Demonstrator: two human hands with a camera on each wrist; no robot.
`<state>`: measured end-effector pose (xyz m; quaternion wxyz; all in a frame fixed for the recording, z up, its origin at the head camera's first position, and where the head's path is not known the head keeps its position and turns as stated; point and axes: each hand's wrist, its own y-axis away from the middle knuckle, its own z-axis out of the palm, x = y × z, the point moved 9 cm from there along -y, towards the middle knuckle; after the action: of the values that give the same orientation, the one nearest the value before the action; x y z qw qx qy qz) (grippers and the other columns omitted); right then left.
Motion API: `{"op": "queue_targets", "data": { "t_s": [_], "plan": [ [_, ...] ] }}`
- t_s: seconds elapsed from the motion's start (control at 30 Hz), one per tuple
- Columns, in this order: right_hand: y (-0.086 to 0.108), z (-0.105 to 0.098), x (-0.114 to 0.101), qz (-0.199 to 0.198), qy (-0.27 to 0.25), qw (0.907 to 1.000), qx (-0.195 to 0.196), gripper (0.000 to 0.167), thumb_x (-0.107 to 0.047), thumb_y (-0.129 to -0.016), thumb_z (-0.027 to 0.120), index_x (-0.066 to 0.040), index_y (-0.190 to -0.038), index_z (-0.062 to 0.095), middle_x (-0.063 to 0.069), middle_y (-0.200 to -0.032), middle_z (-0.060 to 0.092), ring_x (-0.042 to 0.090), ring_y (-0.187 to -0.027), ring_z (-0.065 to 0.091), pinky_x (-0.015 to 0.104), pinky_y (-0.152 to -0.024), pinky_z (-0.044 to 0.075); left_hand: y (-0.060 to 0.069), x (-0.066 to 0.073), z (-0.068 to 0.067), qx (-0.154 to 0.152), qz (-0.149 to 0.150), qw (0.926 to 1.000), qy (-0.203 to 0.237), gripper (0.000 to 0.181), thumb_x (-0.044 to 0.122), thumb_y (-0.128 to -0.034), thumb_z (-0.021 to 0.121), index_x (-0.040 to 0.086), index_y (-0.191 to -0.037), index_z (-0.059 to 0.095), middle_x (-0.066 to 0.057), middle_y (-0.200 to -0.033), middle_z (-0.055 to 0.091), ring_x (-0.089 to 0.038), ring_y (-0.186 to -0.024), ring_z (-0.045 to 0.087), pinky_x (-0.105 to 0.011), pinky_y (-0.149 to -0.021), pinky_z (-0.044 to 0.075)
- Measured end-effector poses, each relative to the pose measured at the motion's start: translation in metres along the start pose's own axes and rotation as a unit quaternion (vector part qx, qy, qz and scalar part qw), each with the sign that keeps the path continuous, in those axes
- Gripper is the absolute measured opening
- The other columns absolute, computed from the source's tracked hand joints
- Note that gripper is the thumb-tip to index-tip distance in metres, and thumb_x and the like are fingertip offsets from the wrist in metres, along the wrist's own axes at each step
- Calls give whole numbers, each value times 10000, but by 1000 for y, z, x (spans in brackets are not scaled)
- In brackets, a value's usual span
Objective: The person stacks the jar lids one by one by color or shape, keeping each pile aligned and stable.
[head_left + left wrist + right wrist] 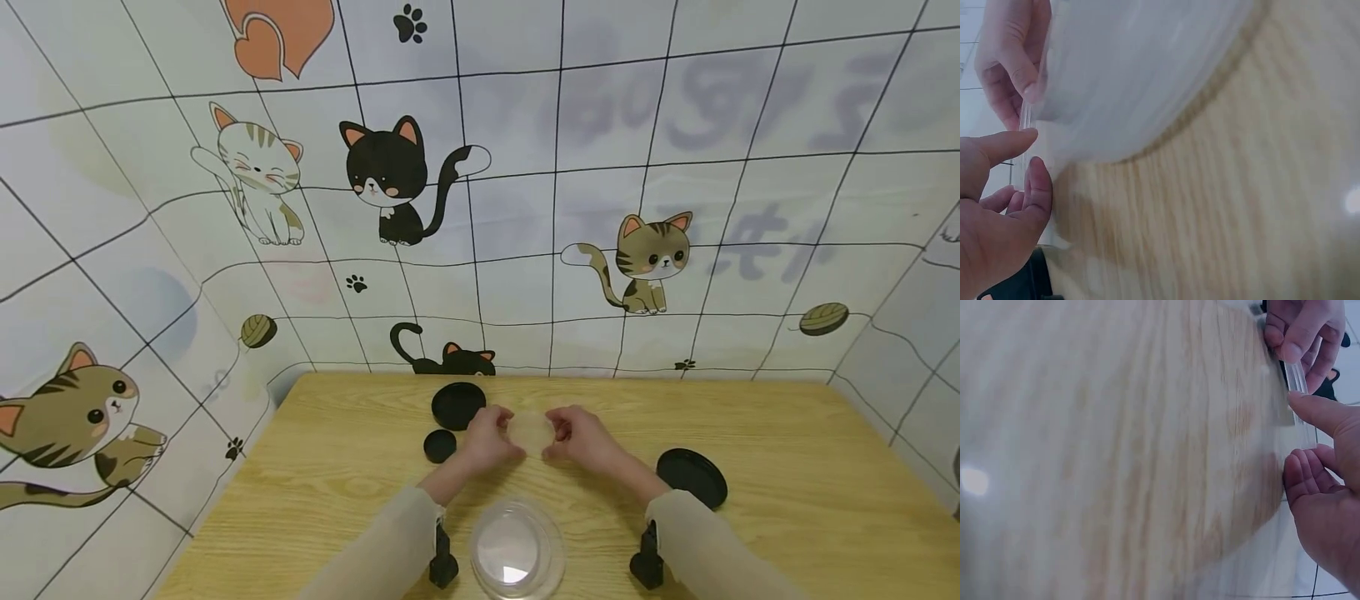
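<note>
Between both hands is a small, round, see-through plastic piece (531, 432), perhaps a lid or shallow dish. My left hand (491, 440) pinches its left edge, and my right hand (583, 439) pinches the opposite edge. Seen edge-on in the right wrist view, the clear piece (1296, 381) shows thin layered rims. The left wrist view has thumb and fingers of the left hand (1004, 206) on either side of that edge. Nearer the body, between the forearms, a larger round clear plastic container (510, 546) stands on the table.
A large black round lid-like disc (458, 406) and a small black disc (440, 447) lie left of the hands. Another black disc (692, 477) sits by the right forearm. Behind the wooden table (787, 442) hangs a cat-print backdrop (517, 217).
</note>
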<state>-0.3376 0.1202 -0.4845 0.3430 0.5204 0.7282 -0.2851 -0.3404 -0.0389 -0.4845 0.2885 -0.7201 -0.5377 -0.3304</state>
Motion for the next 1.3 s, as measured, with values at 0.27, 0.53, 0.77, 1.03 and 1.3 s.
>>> {"op": "queue_targets", "data": {
  "t_s": [0.27, 0.53, 0.77, 1.03, 1.3],
  "plan": [
    [19, 1, -18, -279, -281, 9991, -160, 622, -72, -800, 881, 100, -1325, 596, 119, -1054, 589, 225, -932, 578, 357, -798, 526, 28, 6, -15, -345, 170, 9940, 1023, 621, -1, -776, 873, -75, -1306, 559, -175, -1149, 517, -160, -807, 652, -258, -650, 546],
    [43, 3, -47, -708, -712, 9943, -358, 622, -66, -787, 888, 102, -1313, 601, 158, -1068, 570, 227, -936, 579, 307, -787, 545, 64, 18, -35, -223, 272, 9933, 1101, 647, 47, -758, 906, -68, -1310, 591, -189, -1149, 548, -140, -778, 636, -231, -608, 520],
    [69, 17, -70, -1071, -575, 9903, -680, 588, -84, -766, 913, 80, -1261, 641, 99, -1014, 576, 125, -856, 564, 266, -721, 533, 100, 19, -37, -466, 279, 9926, 1085, 694, 84, -724, 932, -55, -1311, 589, -166, -1165, 545, -113, -733, 621, -227, -616, 520],
    [94, 36, -78, -1122, -630, 9838, -1250, 569, -117, -755, 921, 30, -1246, 675, -20, -982, 566, 62, -784, 552, 240, -682, 527, 132, 20, -31, -864, 581, 9888, 1067, 691, 52, -682, 947, -6, -1288, 620, -38, -1098, 518, -49, -690, 581, -212, -633, 531],
    [102, 46, -77, -1036, -755, 9789, -1594, 526, -83, -751, 918, 12, -1216, 691, -48, -938, 574, 43, -774, 560, 236, -687, 542, 147, 11, -23, -1127, 261, 9875, 1068, 669, 84, -693, 947, 41, -1280, 629, 13, -1099, 521, -53, -704, 577, -210, -655, 512]
  ]
}}
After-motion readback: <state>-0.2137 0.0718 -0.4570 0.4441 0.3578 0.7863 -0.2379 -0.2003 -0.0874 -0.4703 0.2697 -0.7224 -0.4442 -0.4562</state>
